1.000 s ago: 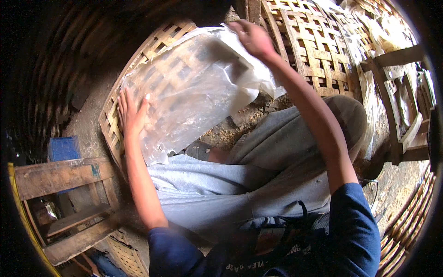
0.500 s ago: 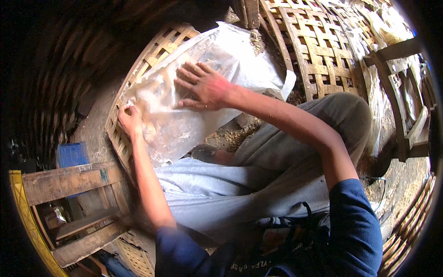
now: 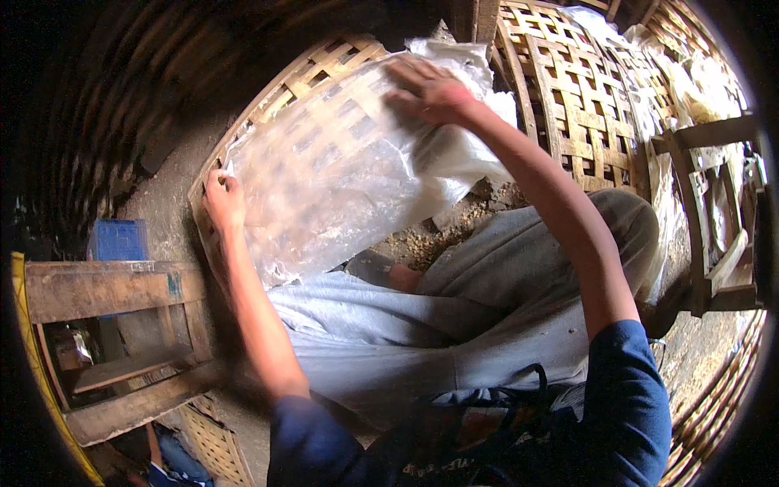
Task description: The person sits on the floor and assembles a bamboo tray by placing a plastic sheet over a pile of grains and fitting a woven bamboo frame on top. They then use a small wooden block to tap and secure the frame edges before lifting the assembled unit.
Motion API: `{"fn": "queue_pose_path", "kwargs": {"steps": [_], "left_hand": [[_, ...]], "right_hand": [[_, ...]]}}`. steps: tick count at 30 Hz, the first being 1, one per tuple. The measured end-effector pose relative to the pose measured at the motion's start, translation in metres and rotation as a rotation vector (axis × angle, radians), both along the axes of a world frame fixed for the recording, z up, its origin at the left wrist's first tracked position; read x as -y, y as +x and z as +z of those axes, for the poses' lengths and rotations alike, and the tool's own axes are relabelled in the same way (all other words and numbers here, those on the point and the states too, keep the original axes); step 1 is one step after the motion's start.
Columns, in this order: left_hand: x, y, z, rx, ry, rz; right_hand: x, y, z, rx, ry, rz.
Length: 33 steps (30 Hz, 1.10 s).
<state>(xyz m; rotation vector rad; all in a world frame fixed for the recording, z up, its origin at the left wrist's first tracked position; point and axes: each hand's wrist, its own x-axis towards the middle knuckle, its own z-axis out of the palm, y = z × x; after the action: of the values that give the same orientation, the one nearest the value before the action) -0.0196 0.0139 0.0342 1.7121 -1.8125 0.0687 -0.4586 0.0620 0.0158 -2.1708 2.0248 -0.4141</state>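
A translucent plastic sheet (image 3: 324,178) lies spread over a woven bamboo tray (image 3: 312,77), whose lattice shows through it and along its far left edge. My left hand (image 3: 225,201) is closed in a pinch on the sheet's left edge, at the tray's rim. Farther off to the right, my right hand (image 3: 432,93) rests flat on the sheet with fingers stretched out, slightly blurred. Beneath and beyond that hand the plastic is bunched in loose folds.
Another woven bamboo panel (image 3: 576,105) leans at the far right, beside a wooden frame (image 3: 698,211). On the left stand a wooden bench (image 3: 114,292) and a blue crate (image 3: 119,239). Pale crumbs (image 3: 422,243) lie on the ground by my foot. Part of another person (image 3: 174,458) shows at lower left.
My right hand has swept away and to the right across the plastic, which now lies flatter over the tray. My left hand still pinches the left edge.
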Motion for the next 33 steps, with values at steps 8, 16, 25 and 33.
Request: {"fn": "queue_pose_path", "kwargs": {"steps": [8, 16, 25, 33], "left_hand": [[0.008, -0.002, -0.001, -0.001, 0.058, 0.032], [0.009, 0.031, 0.002, 0.051, 0.130, 0.076], [0.015, 0.087, 0.002, 0.058, 0.125, 0.037], [0.030, 0.127, -0.019, -0.194, 0.013, 0.094]], "right_hand": [[-0.027, 0.021, 0.013, 0.155, -0.307, -0.016], [-0.010, -0.010, -0.016, 0.110, -0.185, 0.032], [-0.023, -0.060, -0.045, 0.933, 0.564, 0.198], [0.011, -0.093, -0.076, 0.817, 0.216, -0.260]]}}
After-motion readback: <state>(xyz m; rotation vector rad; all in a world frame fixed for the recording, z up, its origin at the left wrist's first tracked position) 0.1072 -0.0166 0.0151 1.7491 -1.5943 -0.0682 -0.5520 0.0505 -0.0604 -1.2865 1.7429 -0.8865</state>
